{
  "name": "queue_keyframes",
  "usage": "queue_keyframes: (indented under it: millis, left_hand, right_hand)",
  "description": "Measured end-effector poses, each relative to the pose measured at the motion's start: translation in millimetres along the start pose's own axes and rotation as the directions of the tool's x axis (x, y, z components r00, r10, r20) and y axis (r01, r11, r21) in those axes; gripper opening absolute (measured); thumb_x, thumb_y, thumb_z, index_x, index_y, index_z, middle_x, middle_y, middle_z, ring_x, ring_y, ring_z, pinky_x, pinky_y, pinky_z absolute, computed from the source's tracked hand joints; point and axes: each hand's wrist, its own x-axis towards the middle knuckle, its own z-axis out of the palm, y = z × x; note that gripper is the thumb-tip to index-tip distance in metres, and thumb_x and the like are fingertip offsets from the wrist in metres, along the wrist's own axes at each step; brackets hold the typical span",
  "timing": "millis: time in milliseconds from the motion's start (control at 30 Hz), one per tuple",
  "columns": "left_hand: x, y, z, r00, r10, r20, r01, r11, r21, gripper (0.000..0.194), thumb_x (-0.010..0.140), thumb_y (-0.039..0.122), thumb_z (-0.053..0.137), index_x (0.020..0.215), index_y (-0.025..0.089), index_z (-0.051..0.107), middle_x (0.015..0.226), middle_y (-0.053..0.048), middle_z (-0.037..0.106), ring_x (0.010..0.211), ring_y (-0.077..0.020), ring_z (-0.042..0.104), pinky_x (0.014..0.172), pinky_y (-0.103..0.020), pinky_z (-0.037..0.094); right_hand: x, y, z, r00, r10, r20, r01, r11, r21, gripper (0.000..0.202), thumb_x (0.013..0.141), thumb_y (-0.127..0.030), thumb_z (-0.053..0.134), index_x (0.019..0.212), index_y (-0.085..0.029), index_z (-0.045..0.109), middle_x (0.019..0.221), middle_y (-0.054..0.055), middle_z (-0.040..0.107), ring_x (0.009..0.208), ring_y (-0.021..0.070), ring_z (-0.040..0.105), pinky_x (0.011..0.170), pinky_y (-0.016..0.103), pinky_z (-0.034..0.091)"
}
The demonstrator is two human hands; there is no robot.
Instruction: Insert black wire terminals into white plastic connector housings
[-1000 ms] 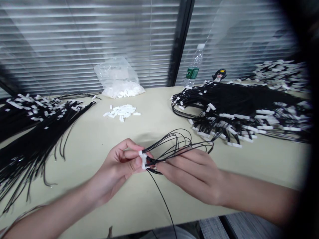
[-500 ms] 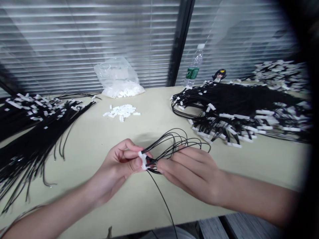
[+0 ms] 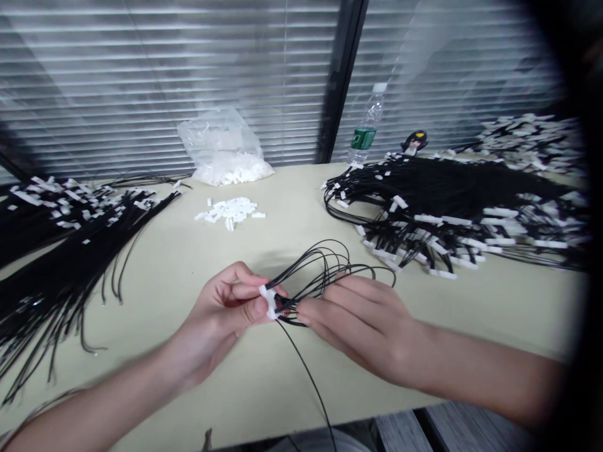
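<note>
Between the thumb and fingers of my left hand [image 3: 235, 307] are white plastic connectors [image 3: 270, 302], held close together above the table. Thin black wires [image 3: 325, 257] run out of them to the right and curve into loops. My right hand [image 3: 362, 314] is closed on some of these wires just right of the connectors; its fingertips are partly hidden, so the exact wire pinched cannot be made out. A single loose black wire [image 3: 308, 376] hangs from below the connectors toward the table's front edge.
Black wire bundles [image 3: 70, 270] with white connectors lie at the left, a larger heap [image 3: 452, 188] at the right. Loose white connector housings [image 3: 230, 210] lie mid-table before a clear plastic bag [image 3: 230, 150]. Behind stand a bottle [image 3: 365, 129], a small figurine [image 3: 414, 143] and window blinds [image 3: 164, 75].
Both hands keep their holds. The wire loops have shifted slightly left and the connectors have moved up and left a little.
</note>
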Motion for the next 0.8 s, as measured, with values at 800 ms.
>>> queue_keyframes:
  millis: [800]
  left_hand:
    - [-6.4,-2.2,-1.4,0.965,0.261,-0.008,-0.245,0.916,0.318,0.015,0.068,0.009,0.071,0.073,0.021,0.063,0.083,-0.002,0.076,0.087,-0.0210,0.069,0.074,-0.031,0.054]
  right_hand:
    - [12.5,-6.3,-3.7,0.652,0.458,0.604,-0.749,0.263,0.609,0.025,0.087,-0.034,0.050,0.075,-0.014,0.059,0.057,-0.005,0.037,0.053,0.0037,0.031,0.046,0.017,0.023]
